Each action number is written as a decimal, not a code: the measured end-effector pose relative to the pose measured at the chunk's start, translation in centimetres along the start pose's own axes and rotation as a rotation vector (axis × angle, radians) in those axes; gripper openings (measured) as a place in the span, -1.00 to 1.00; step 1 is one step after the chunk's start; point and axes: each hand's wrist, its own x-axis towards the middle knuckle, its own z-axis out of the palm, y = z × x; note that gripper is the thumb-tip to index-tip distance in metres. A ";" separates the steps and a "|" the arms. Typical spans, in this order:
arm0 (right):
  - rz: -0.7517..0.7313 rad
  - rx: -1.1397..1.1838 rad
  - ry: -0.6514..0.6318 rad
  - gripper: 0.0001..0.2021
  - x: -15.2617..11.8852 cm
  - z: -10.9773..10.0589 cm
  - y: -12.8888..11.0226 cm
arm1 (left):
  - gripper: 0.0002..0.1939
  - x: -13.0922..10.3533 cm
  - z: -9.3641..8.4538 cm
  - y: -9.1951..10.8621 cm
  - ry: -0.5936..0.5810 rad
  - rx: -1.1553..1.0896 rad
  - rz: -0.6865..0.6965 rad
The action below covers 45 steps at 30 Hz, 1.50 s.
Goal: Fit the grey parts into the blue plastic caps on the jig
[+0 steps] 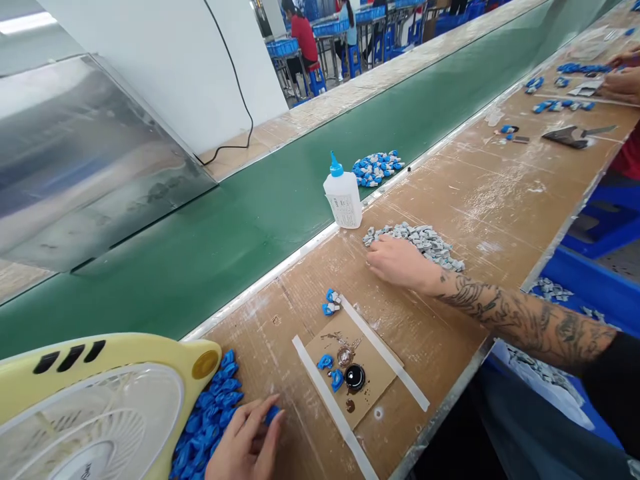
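Observation:
My left hand (247, 437), at the bottom edge, pinches a small blue plastic piece (271, 415) between thumb and fingers. Beside it lies a heap of similar blue pieces (207, 417). Further up the bench, my right hand (395, 260) reaches to the near-left side of a pile of small grey pieces (425, 241). Its fingers are curled down, and their tips are hidden. Between my hands, two blue pieces (337, 380) lie on a cardboard square (373, 393) next to a small round pot of dark liquid (355, 377). Two joined blue-and-grey pieces (331, 303) rest just above the square.
A white bottle with a blue nozzle (344, 200) stands at the edge of the green conveyor belt (240, 227). Joined pieces (375, 168) are heaped on the belt. A yellow fan (100, 400) fills the lower left. At the far right, another person's hands (623, 80) work.

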 end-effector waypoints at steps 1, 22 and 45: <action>-0.007 -0.054 -0.046 -0.82 -0.2 -0.2 0.7 | -0.76 -0.1 0.5 0.9 0.024 -0.117 -0.034; -0.207 0.360 -0.037 -0.85 -2.9 0.0 -1.1 | -0.73 -2.6 9.7 9.0 0.164 0.009 0.125; -0.252 1.282 0.151 -0.79 -8.0 3.5 -9.8 | -0.59 -1.7 8.1 11.3 0.216 -0.947 -0.515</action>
